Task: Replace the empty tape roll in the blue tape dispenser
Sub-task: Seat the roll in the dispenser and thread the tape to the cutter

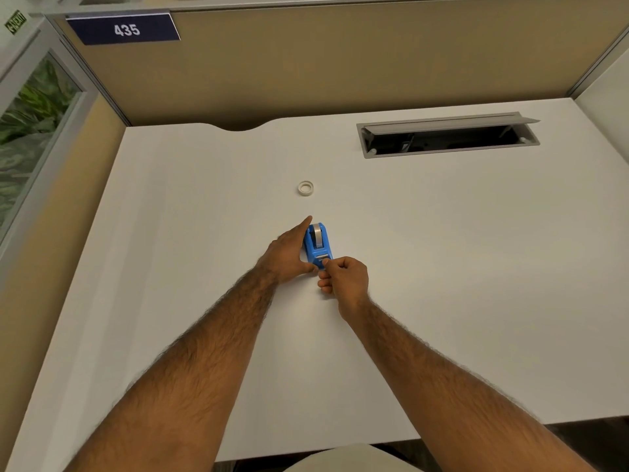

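Note:
The blue tape dispenser stands in the middle of the white desk, with a roll of tape seated in it. My left hand lies against the dispenser's left side, index finger stretched along it and thumb at its near end. My right hand is curled at the dispenser's near end, thumb and forefinger pinched at the cutter; whether they hold the tape's end is too small to tell. A small white tape ring lies flat on the desk beyond the dispenser, apart from both hands.
A grey cable hatch stands open at the back right of the desk. Beige partition walls close the back and left. The desk's near edge runs below my forearms.

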